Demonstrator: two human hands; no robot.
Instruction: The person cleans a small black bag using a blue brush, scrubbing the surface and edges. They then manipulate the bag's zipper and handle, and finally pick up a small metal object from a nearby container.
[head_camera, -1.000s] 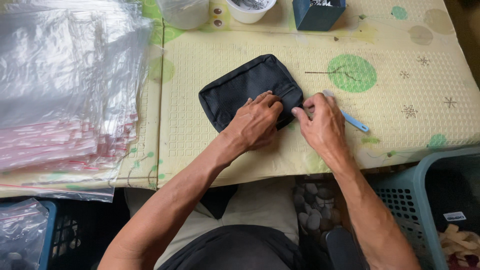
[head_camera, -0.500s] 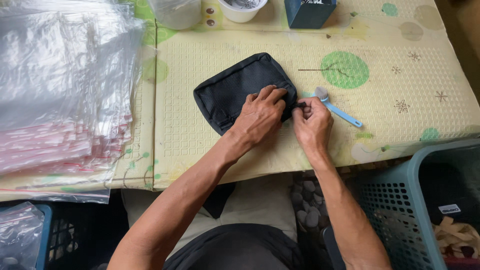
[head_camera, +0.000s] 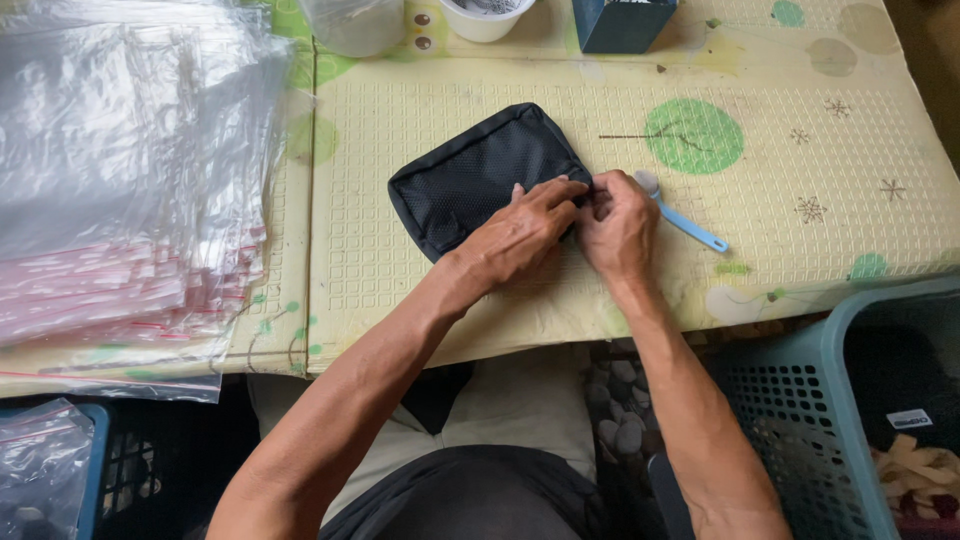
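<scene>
A black mesh pouch (head_camera: 470, 175) lies flat on a pale yellow foam mat (head_camera: 780, 220) with green spots. My left hand (head_camera: 520, 230) rests on the pouch's near right part, fingers pressed down on it. My right hand (head_camera: 620, 225) is at the pouch's right corner, its fingertips pinched against that corner next to my left fingertips. A light blue tool with a small round head (head_camera: 690, 225) lies on the mat just right of my right hand.
A thick stack of clear plastic bags with red strips (head_camera: 120, 180) fills the left. A clear container (head_camera: 355, 25), a white cup (head_camera: 485, 15) and a dark blue box (head_camera: 620, 22) stand at the far edge. A teal basket (head_camera: 830, 420) sits lower right.
My right hand has moved left, off the blue tool's end, to the pouch's right corner. My left hand stayed on the pouch, and the two sets of fingertips now meet.
</scene>
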